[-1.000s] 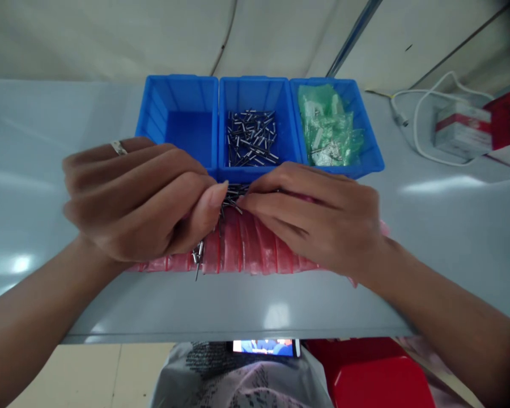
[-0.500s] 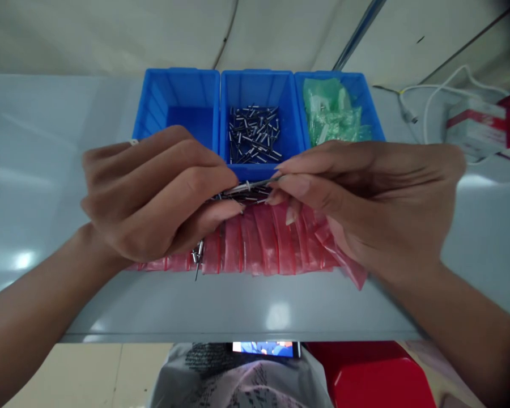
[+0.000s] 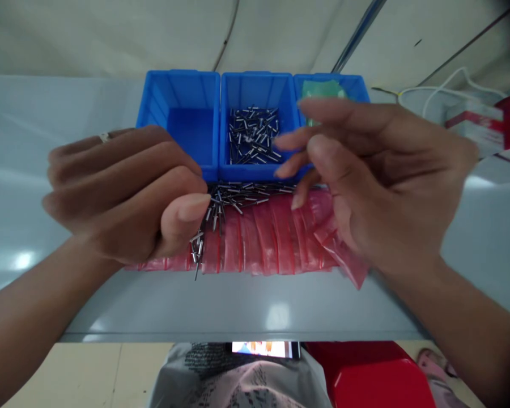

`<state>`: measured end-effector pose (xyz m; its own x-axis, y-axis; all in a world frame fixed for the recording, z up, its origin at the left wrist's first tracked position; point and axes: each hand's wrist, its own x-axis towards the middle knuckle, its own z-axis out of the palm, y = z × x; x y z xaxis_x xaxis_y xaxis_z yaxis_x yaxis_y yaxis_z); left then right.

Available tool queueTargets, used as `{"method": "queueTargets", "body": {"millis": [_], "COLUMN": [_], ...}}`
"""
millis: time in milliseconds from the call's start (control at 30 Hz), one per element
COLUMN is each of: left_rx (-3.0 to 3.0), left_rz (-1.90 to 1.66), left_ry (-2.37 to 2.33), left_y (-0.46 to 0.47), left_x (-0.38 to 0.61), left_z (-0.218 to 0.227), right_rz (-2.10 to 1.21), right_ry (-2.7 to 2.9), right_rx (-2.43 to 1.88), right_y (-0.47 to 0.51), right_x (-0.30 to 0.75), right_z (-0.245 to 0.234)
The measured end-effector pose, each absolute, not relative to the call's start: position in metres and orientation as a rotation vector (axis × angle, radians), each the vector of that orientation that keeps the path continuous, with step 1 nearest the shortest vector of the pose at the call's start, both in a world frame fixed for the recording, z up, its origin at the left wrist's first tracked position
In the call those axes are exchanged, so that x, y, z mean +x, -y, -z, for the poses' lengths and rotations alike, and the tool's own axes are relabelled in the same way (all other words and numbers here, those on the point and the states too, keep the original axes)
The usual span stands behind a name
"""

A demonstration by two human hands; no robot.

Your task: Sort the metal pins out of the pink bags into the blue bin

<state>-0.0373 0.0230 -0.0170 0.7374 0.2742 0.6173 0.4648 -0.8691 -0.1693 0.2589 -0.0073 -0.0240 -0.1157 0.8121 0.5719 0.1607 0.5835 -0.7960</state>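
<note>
My left hand (image 3: 127, 195) is closed, thumb pressed against the curled index finger, left of the rivet pile; whatever lies inside it is hidden. My right hand (image 3: 378, 170) is open, its fingers spread and slightly blurred, beside the middle and right bins. Blind rivets (image 3: 255, 133) lie heaped in the middle blue bin (image 3: 261, 173), with a pale blurred spot over them. A loose pile of rivets (image 3: 225, 198) lies in front of the bins, partly on a row of pink plastic bags (image 3: 263, 243). A few more rivets (image 3: 198, 249) rest on the bags' left part.
The left blue bin (image 3: 153, 96) stands behind my left hand. Green plastic bags (image 3: 323, 89) fill the right blue bin (image 3: 359, 85). A white and red box (image 3: 474, 127) and a white cable (image 3: 437, 88) are at the right. Below the table edge are a lit phone (image 3: 266, 349) and a red stool (image 3: 374, 374).
Both hands have parted. My right hand has let go of the rivet pinched between them and spread its fingers, rising slightly. My left hand has moved left and closed tighter.
</note>
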Motion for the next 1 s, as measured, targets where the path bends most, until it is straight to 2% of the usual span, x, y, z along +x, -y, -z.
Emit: {"method": "queueTargets", "body": {"millis": [200, 467, 700, 900, 1000], "left_rx": [-2.582, -2.566, -2.547, -2.471, -2.487], "left_rz": [0.907, 0.968, 1.000, 0.998, 0.934], "left_ry": [0.679, 0.611, 0.602, 0.547, 0.493], "left_y": [-0.016, -0.020, -0.020, -0.022, -0.017], "left_x": [-0.033, -0.034, -0.026, -0.008, -0.003], "left_z": [0.025, 0.026, 0.027, 0.025, 0.021], "right_rz": [0.197, 0.297, 0.185, -0.420, -0.582], "right_ry": [2.444, 2.559, 2.362, 1.886, 1.704], "right_rx": [-0.707, -0.718, -0.756, -0.835, -0.860], "right_y": [0.013, 0.013, 0.013, 0.020, 0.020], "right_x": [0.265, 0.263, 0.259, 0.255, 0.253], "right_z": [0.037, 0.042, 0.040, 0.023, 0.022]}}
